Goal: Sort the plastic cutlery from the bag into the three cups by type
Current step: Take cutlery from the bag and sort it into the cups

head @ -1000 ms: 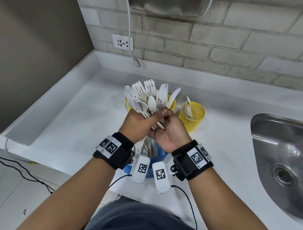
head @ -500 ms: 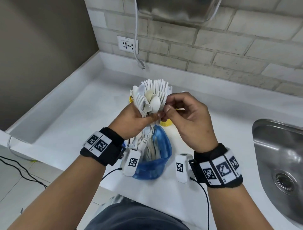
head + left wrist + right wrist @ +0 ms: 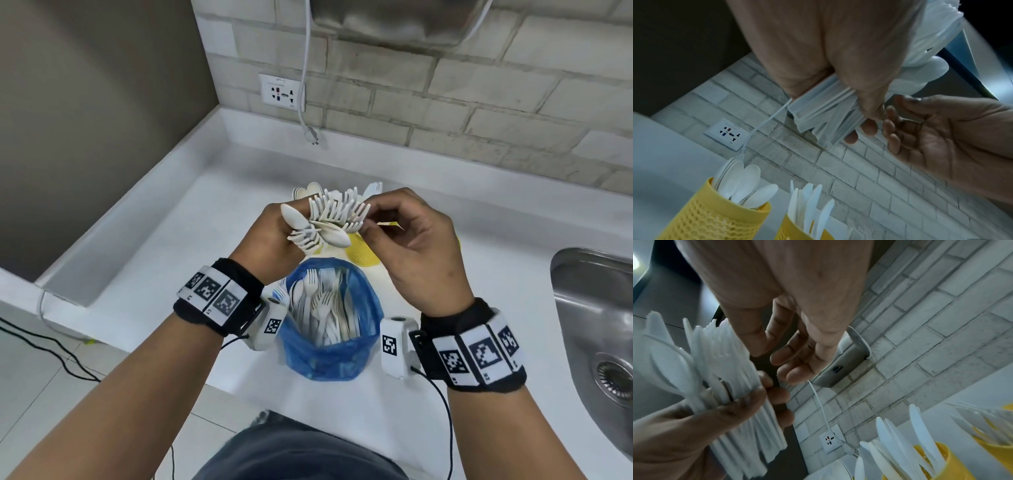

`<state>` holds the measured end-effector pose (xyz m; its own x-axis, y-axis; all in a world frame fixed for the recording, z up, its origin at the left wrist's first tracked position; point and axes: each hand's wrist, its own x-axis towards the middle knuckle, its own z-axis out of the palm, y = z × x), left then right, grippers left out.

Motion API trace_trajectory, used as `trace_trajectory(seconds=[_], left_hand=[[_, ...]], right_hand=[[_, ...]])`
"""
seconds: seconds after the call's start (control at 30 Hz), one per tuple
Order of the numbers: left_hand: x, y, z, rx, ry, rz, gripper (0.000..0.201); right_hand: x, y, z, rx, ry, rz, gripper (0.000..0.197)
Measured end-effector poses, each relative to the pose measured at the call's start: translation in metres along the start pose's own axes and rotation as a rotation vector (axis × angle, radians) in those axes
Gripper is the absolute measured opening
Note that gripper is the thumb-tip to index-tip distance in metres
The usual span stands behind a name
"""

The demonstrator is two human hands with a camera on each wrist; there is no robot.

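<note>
My left hand (image 3: 294, 233) grips a mixed bundle of white plastic forks, spoons and knives (image 3: 325, 219) by the handles, above the open blue bag (image 3: 329, 346). The bag stands on the counter with more cutlery inside. My right hand (image 3: 371, 219) is beside the bundle with loosely curled fingers. Its fingertips touch the fork heads and nothing lies between them. In the left wrist view a yellow mesh cup of spoons (image 3: 715, 216) stands beside a cup of knives (image 3: 797, 230). The right wrist view shows the cup of knives (image 3: 931, 467) and the cup of forks (image 3: 995, 449). My hands hide most of the cups in the head view.
A steel sink (image 3: 596, 325) is sunk into the white counter (image 3: 154, 240) at the right. Behind runs a brick wall with a socket (image 3: 281, 94) and a hanging white cable (image 3: 305, 113). The counter's front edge is close to my body.
One second ago both hands gripped the bundle. My right hand has let go and moved to the right of it, and the bundle now tilts right with the fork heads fanned out.
</note>
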<state>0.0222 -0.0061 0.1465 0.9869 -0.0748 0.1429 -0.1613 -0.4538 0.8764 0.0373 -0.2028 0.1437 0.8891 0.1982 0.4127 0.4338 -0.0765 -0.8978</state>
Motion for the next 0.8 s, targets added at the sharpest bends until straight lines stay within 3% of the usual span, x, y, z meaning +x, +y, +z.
trace_trajectory(seconds=[0.1,0.17,0.23,0.3,0.47,0.6,0.8], left_hand=[[0.003,-0.009,-0.007,0.032,-0.157,-0.089,0.040],[0.004,-0.013,-0.009,0.054,-0.170,-0.123,0.041],[0.002,-0.019,-0.012,0.024,-0.170,-0.160,0.026],[0.002,-0.024,-0.015,-0.001,-0.183,-0.202,0.042],[0.009,-0.029,-0.020,-0.163,-0.274,-0.102,0.061],[0.011,-0.033,-0.022,-0.215,-0.272,-0.046,0.039],[0.015,-0.034,-0.022,-0.289,-0.257,-0.023,0.032]], right_hand=[[0.005,-0.001,0.001,-0.035,-0.009,0.011,0.019],[0.008,-0.002,0.001,-0.066,-0.073,0.024,0.019],[0.011,-0.003,0.003,-0.064,-0.156,0.037,0.019],[0.012,-0.003,0.004,-0.043,-0.207,0.037,0.019],[0.018,-0.001,0.008,-0.020,-0.271,-0.002,0.016],[0.025,0.001,0.013,-0.017,-0.258,-0.040,0.016],[0.035,0.001,0.020,-0.009,-0.186,-0.067,0.015]])
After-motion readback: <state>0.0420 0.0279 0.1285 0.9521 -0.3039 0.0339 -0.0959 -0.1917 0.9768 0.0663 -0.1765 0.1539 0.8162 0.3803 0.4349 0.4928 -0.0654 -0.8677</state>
